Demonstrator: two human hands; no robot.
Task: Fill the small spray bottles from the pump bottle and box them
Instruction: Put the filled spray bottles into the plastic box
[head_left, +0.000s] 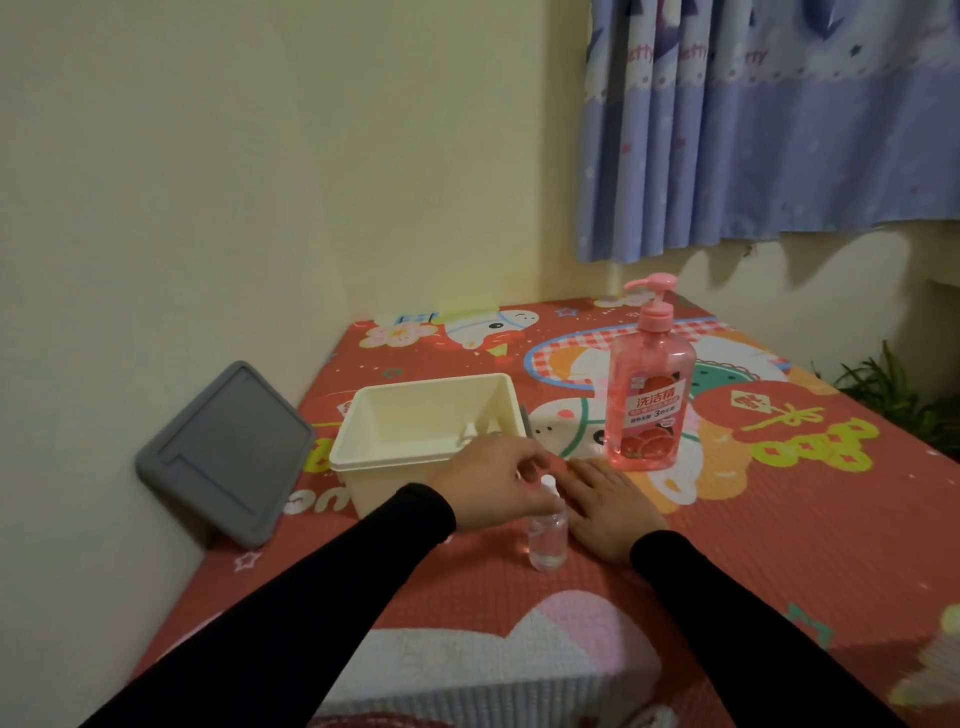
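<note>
grip: the top of the small spray bottle (547, 540) is pinched by the left hand (493, 483); the right hand (608, 512) lies flat beside it, holding nothing
advice: bottle should be steadied while the cap is twisted
bottle: clear, upright on the mat (779, 545), near the cream box (426, 431); pump bottle (649, 395) stands behind

Cream wall (260, 182), blue curtain (779, 130)

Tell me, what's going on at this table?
A person in black sleeves is working on a small clear spray bottle standing on the colourful mat. The left hand pinches its white top, while the right hand lies flat beside it. A pink pump bottle stands behind, and a cream box sits open, its grey lid leaning on the wall.
</note>
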